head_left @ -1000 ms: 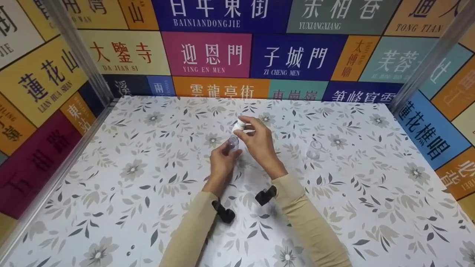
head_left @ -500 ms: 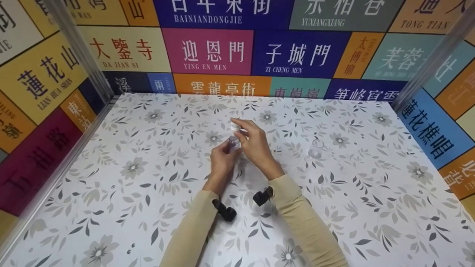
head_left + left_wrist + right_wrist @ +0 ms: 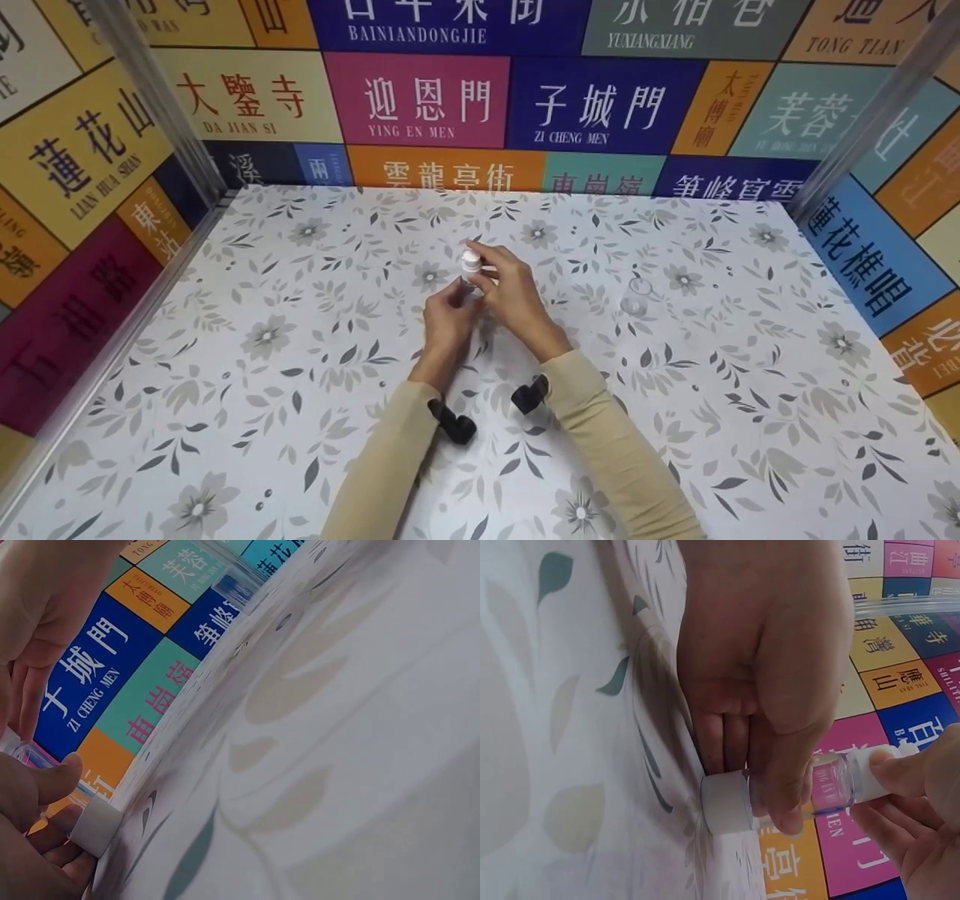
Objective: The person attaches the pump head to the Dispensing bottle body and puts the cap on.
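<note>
Near the middle of a flower-patterned bench (image 3: pixel 225 420), a person's left hand (image 3: pixel 448 322) grips a small clear bottle (image 3: pixel 831 784) by its body, while the right hand (image 3: pixel 517 296) pinches a white cap (image 3: pixel 471 261) at its upper end. Whether the bottle's white lower end (image 3: pixel 727 802) touches the surface cannot be told. A clear cup (image 3: pixel 637 296) rests to the right, apart from both hands. Colorful panels (image 3: pixel 420 101) lettered with Chinese characters line the walls behind.
</note>
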### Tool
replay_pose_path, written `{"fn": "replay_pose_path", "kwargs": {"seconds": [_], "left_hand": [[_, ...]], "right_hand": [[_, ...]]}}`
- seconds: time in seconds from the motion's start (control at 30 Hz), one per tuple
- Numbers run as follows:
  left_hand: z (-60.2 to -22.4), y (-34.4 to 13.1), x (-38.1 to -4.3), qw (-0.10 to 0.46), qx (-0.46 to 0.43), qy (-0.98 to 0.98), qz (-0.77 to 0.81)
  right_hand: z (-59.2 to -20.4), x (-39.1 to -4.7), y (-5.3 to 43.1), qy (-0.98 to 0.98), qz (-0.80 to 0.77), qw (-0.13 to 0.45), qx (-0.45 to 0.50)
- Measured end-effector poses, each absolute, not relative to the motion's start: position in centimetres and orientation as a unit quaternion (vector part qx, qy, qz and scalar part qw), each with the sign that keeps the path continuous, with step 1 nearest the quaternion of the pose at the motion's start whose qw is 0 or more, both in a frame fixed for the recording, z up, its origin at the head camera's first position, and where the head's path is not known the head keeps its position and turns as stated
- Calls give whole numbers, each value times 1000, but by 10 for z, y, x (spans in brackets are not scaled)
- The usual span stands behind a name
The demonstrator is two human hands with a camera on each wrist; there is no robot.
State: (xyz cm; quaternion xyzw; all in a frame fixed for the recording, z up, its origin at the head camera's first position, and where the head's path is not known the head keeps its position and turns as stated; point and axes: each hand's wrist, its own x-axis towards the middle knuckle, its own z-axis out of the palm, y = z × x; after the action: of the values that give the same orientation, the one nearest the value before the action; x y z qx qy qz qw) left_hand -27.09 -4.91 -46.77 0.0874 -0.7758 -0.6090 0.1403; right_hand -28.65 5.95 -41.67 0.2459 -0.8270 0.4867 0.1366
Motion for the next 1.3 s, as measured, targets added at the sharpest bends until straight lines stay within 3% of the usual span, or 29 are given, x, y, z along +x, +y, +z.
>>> {"fn": "replay_pose_path", "kwargs": {"seconds": [0.37, 0.93, 1.3], "left_hand": [[-468, -49, -271, 141, 98, -777, -606], [-466, -48, -271, 127, 99, -764, -625], [-468, -50, -272, 142, 91, -780, -602]], "right_hand": [[-419, -290, 59, -843, 473, 134, 218], [-423, -290, 60, -824, 473, 166, 262], [-421, -291, 60, -802, 519, 139, 261]]}}
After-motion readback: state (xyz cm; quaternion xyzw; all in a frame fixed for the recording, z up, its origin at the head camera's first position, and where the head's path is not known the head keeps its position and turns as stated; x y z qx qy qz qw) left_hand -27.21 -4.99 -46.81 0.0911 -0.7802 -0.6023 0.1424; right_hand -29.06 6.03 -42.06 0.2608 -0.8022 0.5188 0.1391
